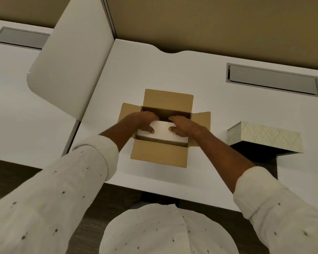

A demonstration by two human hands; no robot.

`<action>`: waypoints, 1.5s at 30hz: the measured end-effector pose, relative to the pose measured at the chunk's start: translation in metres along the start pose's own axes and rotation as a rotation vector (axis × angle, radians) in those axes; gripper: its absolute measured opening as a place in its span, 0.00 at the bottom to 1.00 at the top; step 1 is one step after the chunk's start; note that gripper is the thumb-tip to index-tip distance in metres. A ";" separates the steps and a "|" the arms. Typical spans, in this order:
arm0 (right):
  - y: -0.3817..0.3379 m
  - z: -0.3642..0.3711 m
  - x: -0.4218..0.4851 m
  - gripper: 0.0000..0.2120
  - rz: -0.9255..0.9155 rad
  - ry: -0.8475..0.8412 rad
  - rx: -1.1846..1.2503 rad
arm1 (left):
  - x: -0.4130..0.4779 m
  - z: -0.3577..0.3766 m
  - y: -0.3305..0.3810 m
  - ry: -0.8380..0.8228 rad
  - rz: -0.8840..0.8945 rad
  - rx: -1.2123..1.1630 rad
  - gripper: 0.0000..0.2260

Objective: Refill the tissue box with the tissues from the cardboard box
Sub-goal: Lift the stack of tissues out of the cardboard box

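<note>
A brown cardboard box (160,154) stands open on the white desk, all flaps folded outward. Inside it lies a white stack of tissues (162,133). My left hand (145,121) grips the stack's left end, fingers over its far edge and thumb on top. My right hand (182,124) holds the right end the same way. The stack sits tilted in the box with its near edge showing. The cream patterned tissue box (268,136) stands to the right, hanging over a dark notch in the desk's front edge.
The white desk (218,110) has a grey cable hatch (273,80) at the back right. A white divider panel (72,57) rises at the left, with another desk and hatch (19,38) beyond it. The desk's front edge runs just below the cardboard box.
</note>
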State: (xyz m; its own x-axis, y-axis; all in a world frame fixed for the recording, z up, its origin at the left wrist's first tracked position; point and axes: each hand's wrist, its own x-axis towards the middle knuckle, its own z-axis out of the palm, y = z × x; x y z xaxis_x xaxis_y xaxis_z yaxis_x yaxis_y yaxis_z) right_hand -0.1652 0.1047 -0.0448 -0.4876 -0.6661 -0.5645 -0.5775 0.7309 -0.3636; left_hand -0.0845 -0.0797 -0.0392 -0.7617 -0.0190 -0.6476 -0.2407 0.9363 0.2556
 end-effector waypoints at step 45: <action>0.013 -0.007 0.056 0.40 0.076 -0.612 -0.096 | 0.052 -0.005 0.009 -0.592 -0.163 0.027 0.55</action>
State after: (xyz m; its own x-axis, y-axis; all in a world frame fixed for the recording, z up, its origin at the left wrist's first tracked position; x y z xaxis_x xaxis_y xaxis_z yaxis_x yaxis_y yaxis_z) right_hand -0.2045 0.0760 -0.0762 -0.0821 -0.3861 -0.9188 -0.6262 0.7372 -0.2538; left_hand -0.1290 -0.0741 -0.0673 -0.2513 0.0276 -0.9675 -0.3052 0.9463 0.1063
